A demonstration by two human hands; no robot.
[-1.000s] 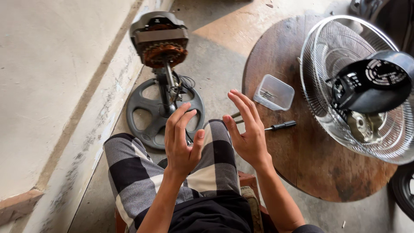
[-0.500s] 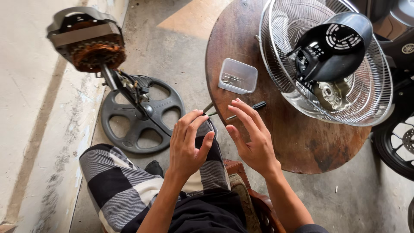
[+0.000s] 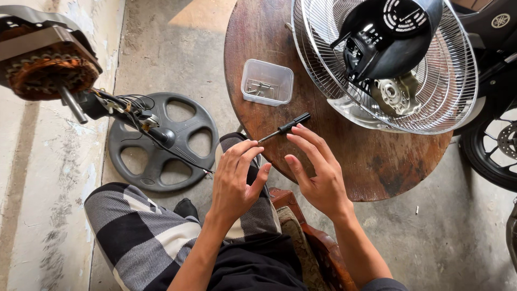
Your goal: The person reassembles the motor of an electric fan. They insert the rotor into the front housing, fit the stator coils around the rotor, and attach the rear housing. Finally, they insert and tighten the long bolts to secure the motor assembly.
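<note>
My left hand (image 3: 235, 178) hovers over my knee with fingers loosely curled, holding nothing. My right hand (image 3: 318, 172) is spread above the near edge of the round wooden table (image 3: 377, 167), its fingertips just short of a black-handled screwdriver (image 3: 284, 128) lying on the table. A clear plastic tub (image 3: 267, 82) with several small screws sits beyond the screwdriver. A wire fan guard (image 3: 447, 70) with a black motor cover (image 3: 388, 37) resting on it fills the table's far right.
On the left a bare fan motor (image 3: 46, 59) with copper windings stands on a pole over a round black base (image 3: 161, 141) on the concrete floor. A motorcycle wheel (image 3: 493, 148) is at the right. I sit on a wooden chair (image 3: 309, 237), in checked trousers.
The view has shifted right and closer to the table. Both hands have moved forward toward the screwdriver, with the right hand's fingers now near its handle.
</note>
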